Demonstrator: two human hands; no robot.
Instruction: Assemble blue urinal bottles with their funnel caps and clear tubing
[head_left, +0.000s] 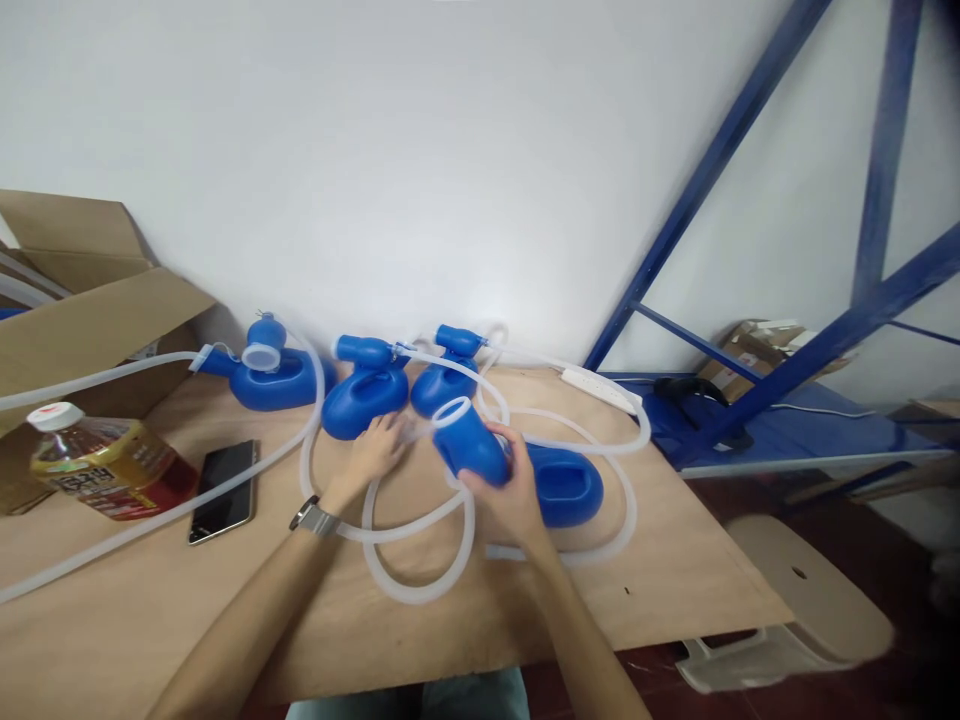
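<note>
My right hand (514, 480) is wrapped round a blue plastic funnel-shaped cup (472, 445) with a white rim, its mouth tilted up and to the left. Just beyond that hand, a blue urinal bottle (566, 487) lies on the table. My left hand (377, 447), a watch on its wrist, has its fingers bent together round a translucent tube (370, 505), close to the cup; the fingertips are partly hidden. Behind it rest two more blue urinal bottles (365, 400) (444, 385) with blue cups on top. Tube loops lie under and between my hands.
Further left are another blue urinal bottle (274, 385), a phone (223, 490), a drink bottle (112, 462) and an open cardboard box (97, 320). A white power strip (600, 388) lies at the back right. Beyond the wooden table (315, 640) stand a blue metal frame (705, 190) and a beige stool (810, 590).
</note>
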